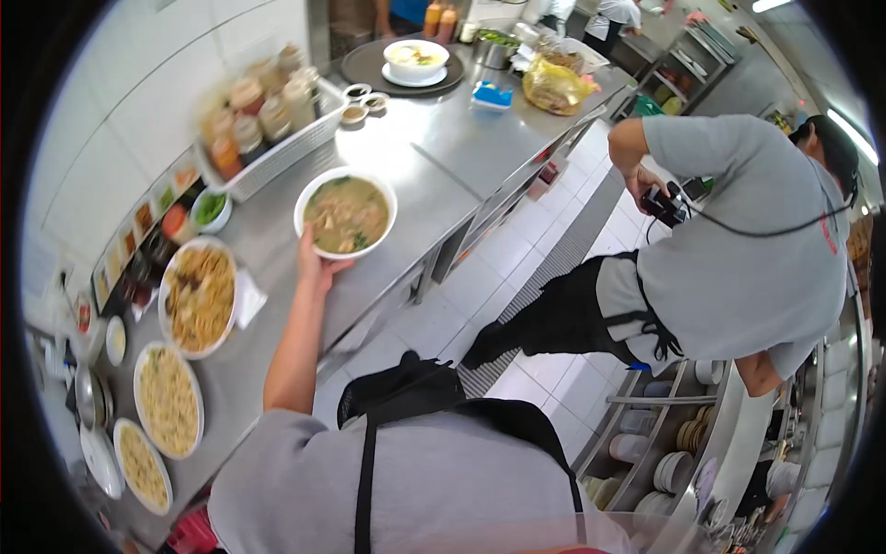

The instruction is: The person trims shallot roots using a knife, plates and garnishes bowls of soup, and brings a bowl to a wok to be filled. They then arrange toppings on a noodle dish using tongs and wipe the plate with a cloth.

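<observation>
My left hand [321, 266] grips the near rim of a white bowl of soup [347, 214], its thumb against the bowl's side and the fingers underneath. Greenish broth with pieces of meat and leafy greens fills the bowl. It is level, over the steel counter [420, 217]; whether its base touches the counter I cannot tell. Left of it lies an oval plate of noodles [198, 297] with a white napkin [251, 297] by its edge. My right hand is out of view.
A white basket of sauce bottles [286, 138] stands against the wall. Further back, a round tray [355, 65] carries another soup bowl [415, 60]. Two more oval plates of food [169, 399] lie at left. A co-worker [738, 249] stands to the right, holding a black device [666, 205].
</observation>
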Motion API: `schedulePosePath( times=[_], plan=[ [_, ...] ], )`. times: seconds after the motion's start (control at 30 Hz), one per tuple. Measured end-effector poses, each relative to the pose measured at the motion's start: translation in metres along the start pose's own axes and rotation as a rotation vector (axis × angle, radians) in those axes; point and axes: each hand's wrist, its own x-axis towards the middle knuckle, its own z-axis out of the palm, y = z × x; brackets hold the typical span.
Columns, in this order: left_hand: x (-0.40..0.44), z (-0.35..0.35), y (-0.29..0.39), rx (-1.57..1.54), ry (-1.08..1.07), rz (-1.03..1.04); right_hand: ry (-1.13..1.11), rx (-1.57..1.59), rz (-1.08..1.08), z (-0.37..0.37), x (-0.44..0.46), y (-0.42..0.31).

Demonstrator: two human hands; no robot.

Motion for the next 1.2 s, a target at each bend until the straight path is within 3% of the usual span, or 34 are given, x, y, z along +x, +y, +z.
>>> schedulePosePath(
  times=[0.07,0.1,0.13,0.17,0.2,0.27,0.33,0.47,0.57,0.67,0.73,0.87,1.13,1.2],
  plan=[
    [0.019,0.02,0.003,0.032,0.029,0.003,-0.11,0.026,0.086,0.05,0.034,0.086],
    [0.03,0.029,0.001,0.037,0.008,0.004,-0.073,0.029,0.115,0.01,0.029,0.046],
    [0.041,0.038,-0.002,0.04,-0.01,-0.034,-0.041,0.03,0.143,0.001,0.025,0.057],
    [0.05,0.048,-0.004,0.046,-0.021,-0.073,-0.036,0.542,0.542,-0.076,0.005,-0.029],
    [0.056,0.062,-0.008,0.055,-0.025,-0.071,-0.038,0.552,0.541,-0.123,0.004,-0.059],
    [0.065,0.096,-0.017,-0.002,-0.093,-0.095,0.135,0.288,0.239,-0.171,0.031,-0.07],
    [0.071,0.13,-0.028,-0.006,-0.084,-0.118,0.243,0.318,0.273,-0.194,0.078,-0.063],
    [0.087,0.187,-0.059,-0.058,-0.139,-0.14,0.378,0.767,0.064,-0.281,0.17,-0.093],
    [0.093,0.239,-0.081,-0.021,-0.192,-0.111,0.167,1.009,-0.162,-0.379,0.205,-0.166],
    [0.096,0.291,-0.104,-0.016,-0.216,-0.144,-0.056,1.031,-0.345,-0.457,0.218,-0.224],
    [0.103,0.316,-0.121,-0.028,-0.278,-0.153,-0.143,0.983,-0.395,-0.486,0.231,-0.242],
    [0.109,0.366,-0.148,-0.08,-0.166,-0.152,-0.391,0.971,-0.333,-0.527,0.259,-0.245],
    [0.167,0.433,-0.152,0.039,-0.225,-0.137,-0.24,1.177,-0.346,-0.566,0.339,-0.232],
    [0.199,0.45,-0.141,0.06,-0.345,-0.125,-0.227,1.227,-0.358,-0.586,0.36,-0.238]
  ],
)
